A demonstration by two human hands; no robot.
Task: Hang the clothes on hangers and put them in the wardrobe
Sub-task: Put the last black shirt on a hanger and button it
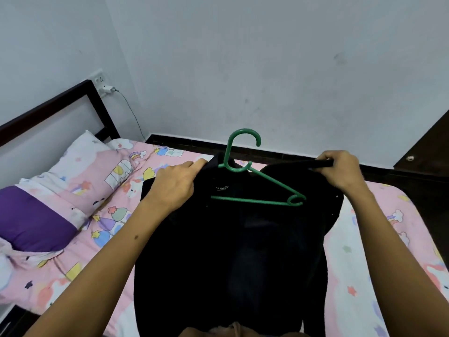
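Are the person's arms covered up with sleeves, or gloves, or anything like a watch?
No. Both arms are bare all the way down the picture, with no sleeves showing. The left hand and right hand wear no gloves, and I see no rings, watch or bracelets. The left forearm has one small dark spot on it. The fingernails look short and plain.

My arms are bare from the elbows down, with no sleeves, watch, rings or bracelets on them. My left forearm [126, 242] carries one small dark mole. The nails on my left hand [173, 183] and right hand [340, 170] are short and unpainted.
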